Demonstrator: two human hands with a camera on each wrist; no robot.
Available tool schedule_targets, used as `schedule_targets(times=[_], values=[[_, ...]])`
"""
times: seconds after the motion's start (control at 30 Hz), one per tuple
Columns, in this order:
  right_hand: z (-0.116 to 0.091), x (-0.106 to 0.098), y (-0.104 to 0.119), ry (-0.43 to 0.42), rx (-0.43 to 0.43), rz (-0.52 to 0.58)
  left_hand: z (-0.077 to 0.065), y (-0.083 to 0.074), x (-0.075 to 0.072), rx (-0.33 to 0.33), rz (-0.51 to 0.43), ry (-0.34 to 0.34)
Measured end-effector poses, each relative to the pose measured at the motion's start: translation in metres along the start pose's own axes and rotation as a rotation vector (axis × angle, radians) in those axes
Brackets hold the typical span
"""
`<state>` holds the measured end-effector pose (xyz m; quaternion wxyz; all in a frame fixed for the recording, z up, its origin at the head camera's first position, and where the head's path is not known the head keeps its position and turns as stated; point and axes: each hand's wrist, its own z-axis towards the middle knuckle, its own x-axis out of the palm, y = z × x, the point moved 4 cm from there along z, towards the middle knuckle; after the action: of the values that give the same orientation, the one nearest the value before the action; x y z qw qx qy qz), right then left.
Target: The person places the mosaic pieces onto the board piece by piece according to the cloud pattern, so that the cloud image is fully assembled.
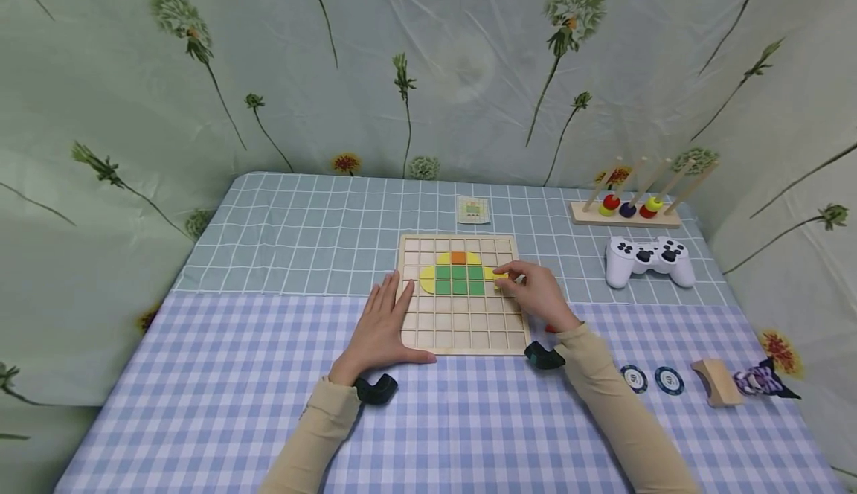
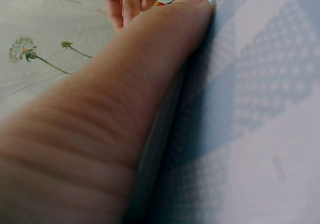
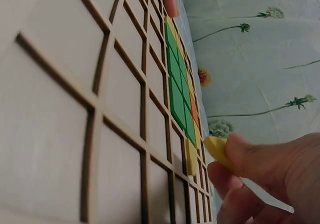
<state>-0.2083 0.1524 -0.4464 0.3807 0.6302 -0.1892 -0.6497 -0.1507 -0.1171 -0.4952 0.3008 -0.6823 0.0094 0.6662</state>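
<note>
A square wooden grid board (image 1: 462, 323) lies flat on the cloth. Green square tiles (image 1: 459, 280), an orange tile (image 1: 458, 257) and yellow pieces (image 1: 427, 280) fill some of its cells. Between thumb and fingertips, my right hand (image 1: 538, 293) pinches a yellow piece (image 3: 218, 151) just above the board's right side, near another yellow piece (image 3: 191, 156) in a cell. My left hand (image 1: 383, 326) rests at the board's left edge, fingers straight and spread, thumb along the near edge. In the left wrist view its thumb side (image 2: 130, 68) hides most of the board.
A pattern card (image 1: 473, 210) lies behind the board. To the right are a peg stand with beads (image 1: 626, 216), a white game controller (image 1: 649, 260), two round chips (image 1: 669, 380), a wooden arch block (image 1: 718, 382) and a small purple figure (image 1: 762, 380). Something red (image 1: 550, 328) shows beneath the right wrist.
</note>
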Motion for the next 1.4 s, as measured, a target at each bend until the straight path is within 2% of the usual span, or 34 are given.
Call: schedule_targets(times=[0.17, 0.53, 0.93, 1.07, 1.27, 1.4], values=[[0.001, 0.007, -0.001, 0.021, 0.040, 0.010, 0.000, 0.001, 0.000, 0.001, 0.001, -0.005], [0.000, 0.013, 0.000, -0.046, 0.125, -0.027, 0.000, 0.000, 0.001, 0.003, -0.003, -0.004], [0.000, 0.013, -0.001, -0.040, 0.137, 0.014, 0.000, 0.000, 0.000, 0.005, -0.009, -0.011], [-0.006, 0.001, -0.004, -0.049, 0.137, -0.020, 0.000, 0.001, 0.001, 0.002, -0.006, -0.015], [-0.032, -0.033, -0.023, -0.069, 0.200, -0.119, 0.000, 0.001, 0.002, 0.007, -0.018, -0.019], [-0.048, -0.052, -0.035, -0.026, 0.241, -0.161, 0.000, 0.000, 0.000, 0.016, -0.020, -0.029]])
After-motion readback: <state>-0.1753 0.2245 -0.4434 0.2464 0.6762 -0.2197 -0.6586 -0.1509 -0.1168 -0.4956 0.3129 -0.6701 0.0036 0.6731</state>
